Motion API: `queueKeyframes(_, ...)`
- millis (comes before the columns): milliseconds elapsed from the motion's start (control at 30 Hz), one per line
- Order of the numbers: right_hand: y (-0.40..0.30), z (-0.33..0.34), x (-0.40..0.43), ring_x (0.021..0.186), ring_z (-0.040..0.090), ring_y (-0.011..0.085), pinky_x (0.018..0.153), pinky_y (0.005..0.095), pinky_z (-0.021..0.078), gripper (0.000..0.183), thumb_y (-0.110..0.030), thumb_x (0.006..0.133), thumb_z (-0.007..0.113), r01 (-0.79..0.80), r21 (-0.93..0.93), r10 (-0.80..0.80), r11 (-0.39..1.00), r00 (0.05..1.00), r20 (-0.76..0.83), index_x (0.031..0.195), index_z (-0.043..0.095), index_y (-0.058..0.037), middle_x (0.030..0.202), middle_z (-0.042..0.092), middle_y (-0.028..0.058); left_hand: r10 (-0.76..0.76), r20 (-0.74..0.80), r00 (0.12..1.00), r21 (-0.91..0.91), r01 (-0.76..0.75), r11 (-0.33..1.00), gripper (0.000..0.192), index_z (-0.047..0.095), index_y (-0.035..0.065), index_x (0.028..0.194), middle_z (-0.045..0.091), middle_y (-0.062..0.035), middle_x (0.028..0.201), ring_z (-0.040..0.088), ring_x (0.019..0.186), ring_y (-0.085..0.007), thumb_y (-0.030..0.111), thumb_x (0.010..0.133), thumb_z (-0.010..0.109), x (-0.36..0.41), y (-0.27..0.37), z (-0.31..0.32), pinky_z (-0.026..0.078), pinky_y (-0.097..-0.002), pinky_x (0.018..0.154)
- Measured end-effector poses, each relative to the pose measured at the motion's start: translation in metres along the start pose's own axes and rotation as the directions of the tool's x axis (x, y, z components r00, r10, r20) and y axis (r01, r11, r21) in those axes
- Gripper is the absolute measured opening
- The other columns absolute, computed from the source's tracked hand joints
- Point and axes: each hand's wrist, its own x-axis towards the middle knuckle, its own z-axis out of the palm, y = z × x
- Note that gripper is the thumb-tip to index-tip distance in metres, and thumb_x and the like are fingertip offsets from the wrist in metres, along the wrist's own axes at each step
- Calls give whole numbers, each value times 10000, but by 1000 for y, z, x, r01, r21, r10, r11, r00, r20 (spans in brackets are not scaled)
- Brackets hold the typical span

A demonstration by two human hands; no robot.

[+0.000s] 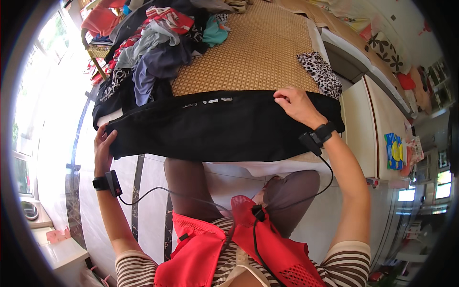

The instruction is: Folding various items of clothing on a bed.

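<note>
A long black garment (215, 125) with pale printing near its far edge lies stretched crosswise before me, over the near edge of a woven mat (251, 46). My left hand (104, 145) grips the garment's left end between thumb and fingers. Near the far edge on the right, my right hand (297, 104) rests over the black cloth with curled fingers; whether it pinches any cloth is hard to tell. Just beyond the garment's right end lies a leopard-print cloth (320, 73).
A heap of mixed clothes (157, 50) covers the mat's far left, by a chair (96, 52) holding more clothes. To the right stands a white cabinet (362, 125) with a blue and yellow packet (394, 151) on it. Cables run from both my wrists.
</note>
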Motion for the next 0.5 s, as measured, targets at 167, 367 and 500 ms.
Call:
queueKeyframes(167,-1,37,48,863,659,342,791,421,523,135,-100,877,673,99,-7,-98,995,990,101,956,710,3,904,679,172,33,-64,997,-68,-37,997,502,466,10,1376,687,-139,1112,699,976,-198,79,935,695,-19,-7,-1,589,-300,839)
queueKeyframes(367,-6,67,63,901,635,353,806,430,515,126,-80,858,696,118,-40,-107,992,971,215,951,681,4,910,642,157,27,-69,997,-76,-32,997,520,451,1,1401,682,-154,1134,695,989,-202,103,950,687,-16,-11,-2,585,-301,857)
queueKeyframes(500,-14,69,62,879,620,350,782,436,508,107,-61,857,685,201,-78,-184,976,965,187,907,618,6,868,609,154,34,-71,997,-30,-36,999,552,436,-3,1448,671,-158,1151,681,1016,-200,144,970,670,-9,-13,0,561,-293,886)
